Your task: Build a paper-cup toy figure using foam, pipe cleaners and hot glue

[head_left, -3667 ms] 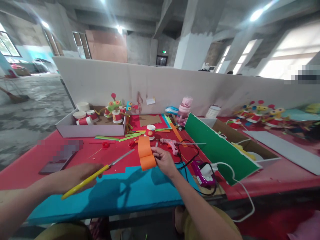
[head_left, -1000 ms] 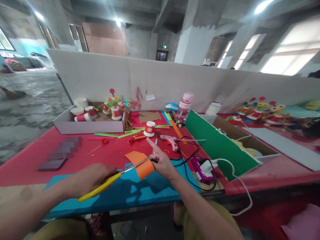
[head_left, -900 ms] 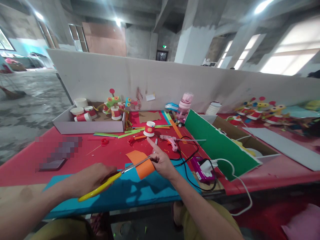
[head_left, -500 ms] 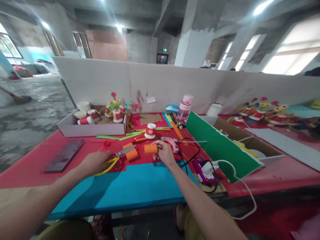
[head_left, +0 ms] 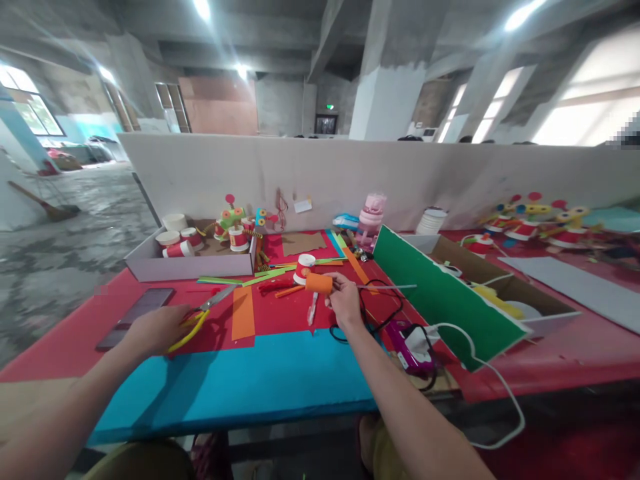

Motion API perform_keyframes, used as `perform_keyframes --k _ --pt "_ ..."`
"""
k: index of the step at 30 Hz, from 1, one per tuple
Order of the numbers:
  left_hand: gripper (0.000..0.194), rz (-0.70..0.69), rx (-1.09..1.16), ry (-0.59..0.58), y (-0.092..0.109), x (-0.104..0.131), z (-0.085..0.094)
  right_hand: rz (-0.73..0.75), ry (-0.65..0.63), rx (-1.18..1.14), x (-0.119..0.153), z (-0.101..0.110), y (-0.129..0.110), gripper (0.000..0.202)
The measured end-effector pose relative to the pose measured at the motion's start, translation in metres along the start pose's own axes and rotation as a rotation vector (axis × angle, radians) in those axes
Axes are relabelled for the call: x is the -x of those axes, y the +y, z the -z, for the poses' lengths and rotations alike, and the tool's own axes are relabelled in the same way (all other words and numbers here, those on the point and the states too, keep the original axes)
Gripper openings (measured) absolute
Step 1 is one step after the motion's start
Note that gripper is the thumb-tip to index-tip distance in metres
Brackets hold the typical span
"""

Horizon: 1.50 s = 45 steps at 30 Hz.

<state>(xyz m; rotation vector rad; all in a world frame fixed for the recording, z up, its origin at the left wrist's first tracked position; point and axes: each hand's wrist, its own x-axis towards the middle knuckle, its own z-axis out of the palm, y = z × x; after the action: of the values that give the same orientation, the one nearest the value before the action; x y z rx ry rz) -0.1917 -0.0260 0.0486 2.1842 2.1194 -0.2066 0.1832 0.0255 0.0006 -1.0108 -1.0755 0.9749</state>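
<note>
My left hand (head_left: 163, 328) is closed on the yellow handles of the scissors (head_left: 216, 300), whose blades point up and right over the red table. My right hand (head_left: 345, 298) pinches a curled orange paper piece (head_left: 319, 284) in front of the red and white paper cup (head_left: 304, 267). A flat orange paper strip (head_left: 243, 315) lies between the hands. Below the curled piece is a small clear and pink object (head_left: 313, 309). The glue gun is mostly hidden behind my right hand.
A white box (head_left: 193, 267) with cups stands back left, near a dark phone-like slab (head_left: 143, 313). Right are a green board (head_left: 440, 293), a purple power strip (head_left: 407, 350) and cables. A blue sheet (head_left: 240, 383) covers the front edge; a pink bottle (head_left: 371, 217) stands behind.
My left hand and the scissors have moved left and slightly down. My right hand has lifted the curled orange piece to the right, near the cup. The other orange piece now lies flat.
</note>
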Motion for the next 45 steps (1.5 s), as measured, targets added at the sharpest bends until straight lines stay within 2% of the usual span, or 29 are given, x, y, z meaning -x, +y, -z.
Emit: perform_keyframes --k 4,9,12,15,17,19,22,25,28,30,34,37,41,45 --pt "0.054 -0.015 -0.02 -0.013 0.01 0.01 -0.004 0.028 -0.078 0.022 0.008 -0.005 0.002 0.03" --pt "0.054 0.029 -0.018 0.006 0.033 -0.006 -0.021 0.057 -0.18 0.096 0.023 -0.02 0.006 0.03" --pt "0.049 0.043 -0.019 0.031 0.037 -0.012 -0.028 0.125 -0.246 0.172 0.029 -0.026 0.01 0.032" --pt "0.041 0.011 -0.048 0.009 0.04 -0.009 -0.02 0.276 -0.276 0.303 0.028 -0.029 0.01 0.032" --pt "0.039 -0.026 -0.014 0.083 0.053 -0.008 -0.008 0.359 -0.259 0.345 0.024 -0.031 0.008 0.032" --pt "0.035 -0.106 0.172 0.247 0.079 -0.015 0.006 0.414 -0.209 0.342 0.018 -0.034 0.007 0.033" --pt "0.027 -0.316 0.709 0.386 0.131 -0.043 0.014 0.486 -0.084 0.358 0.01 -0.038 0.008 0.032" --pt "0.025 -0.3 1.275 0.492 0.174 -0.075 0.002 0.513 0.038 0.392 0.005 -0.039 0.013 0.029" --pt "0.026 -0.297 1.624 0.545 0.194 -0.09 -0.018 0.516 0.102 0.401 0.001 -0.039 0.02 0.028" --pt "0.031 -0.336 1.772 0.499 0.199 -0.089 -0.03 0.509 0.131 0.384 -0.001 -0.041 0.024 0.027" --pt "0.052 -0.377 2.021 0.188 0.201 -0.083 -0.04 0.481 0.184 0.346 -0.003 -0.049 0.028 0.023" --pt "0.052 -0.392 2.168 0.046 0.202 -0.082 -0.04 0.455 0.186 0.347 -0.001 -0.053 0.028 0.023" --pt "0.043 -0.321 2.197 0.003 0.202 -0.085 -0.041 0.456 0.132 0.385 0.006 -0.053 0.03 0.022" --pt "0.045 -0.257 2.165 0.052 0.198 -0.086 -0.042 0.452 0.022 0.343 0.012 -0.052 0.033 0.022"
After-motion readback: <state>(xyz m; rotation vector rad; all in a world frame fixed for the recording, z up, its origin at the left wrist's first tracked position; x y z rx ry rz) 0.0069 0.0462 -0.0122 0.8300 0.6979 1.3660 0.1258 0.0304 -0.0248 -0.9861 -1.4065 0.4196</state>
